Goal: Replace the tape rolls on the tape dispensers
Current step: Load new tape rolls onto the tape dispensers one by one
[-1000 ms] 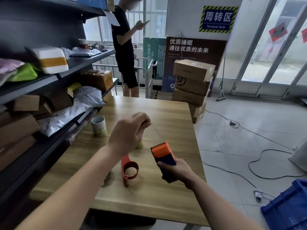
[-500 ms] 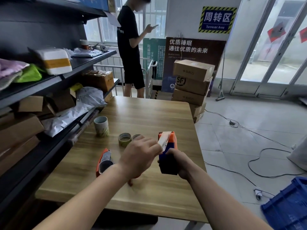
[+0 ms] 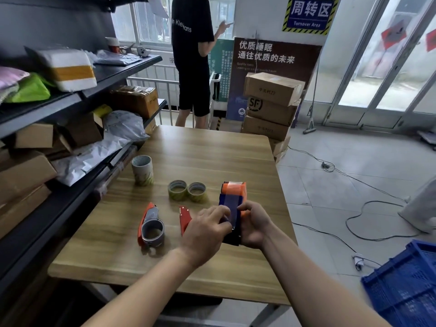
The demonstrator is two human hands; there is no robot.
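Head view: at lower centre, the orange-and-blue dispenser [image 3: 236, 191] is gripped upright by the right hand [image 3: 253, 226], probably to steady it while a clear tape strip [image 3: 230, 210] is pinched against its face by the left hand [image 3: 205, 230]. 2 spare rolls [image 3: 177, 190] [image 3: 197, 191] are left on the worktop [image 3: 212, 152] just above.

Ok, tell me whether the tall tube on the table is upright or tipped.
Upright: the tube stands on end on the table, its open top facing up.

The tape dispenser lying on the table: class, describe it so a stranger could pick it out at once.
Find the wooden table beside the shelves. Left of the left hand lies an orange tape dispenser with a grey roll. Unlike the blue-and-orange dispenser gripped by the right hand, nobody touches it.
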